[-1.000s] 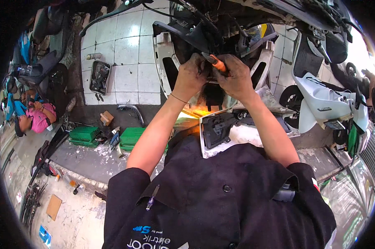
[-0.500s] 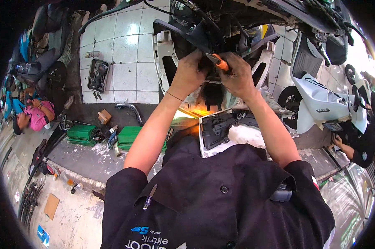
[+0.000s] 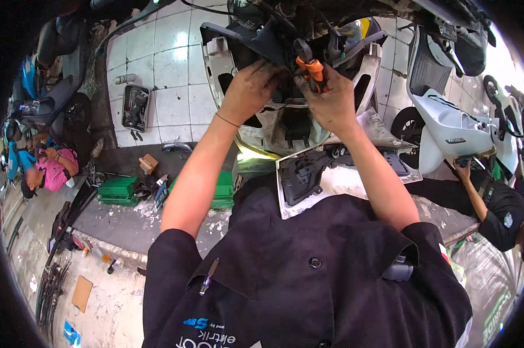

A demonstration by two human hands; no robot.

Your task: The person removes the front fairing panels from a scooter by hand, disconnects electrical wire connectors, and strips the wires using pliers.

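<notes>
Orange-handled pliers (image 3: 314, 71) are gripped in my right hand (image 3: 331, 104), the handles upright and the dark metal jaws pointing away from me. My left hand (image 3: 249, 91) is beside them, its fingers bent and pressed together in the dark interior of a scooter's front. What those fingertips hold is hidden there. Both hands are inside the white scooter body panel (image 3: 220, 68), whose sides curve round them. Black plastic trim (image 3: 251, 42) lies just beyond my left hand. Another white panel with black parts (image 3: 299, 181) rests close to my body, below my right hand.
A black tray of parts (image 3: 136, 108) and a small cylinder (image 3: 125, 78) sit on the white tiles at left. Green boxes (image 3: 118, 190) line the step. A light-coloured scooter (image 3: 456, 130) stands at right, with a person (image 3: 494, 200) beside it. Another person in pink (image 3: 57, 168) is far left.
The pliers have turned in my right hand, from slanting left to pointing more upright and away. My left hand has shifted slightly left and nearer. The person at right has leaned in closer.
</notes>
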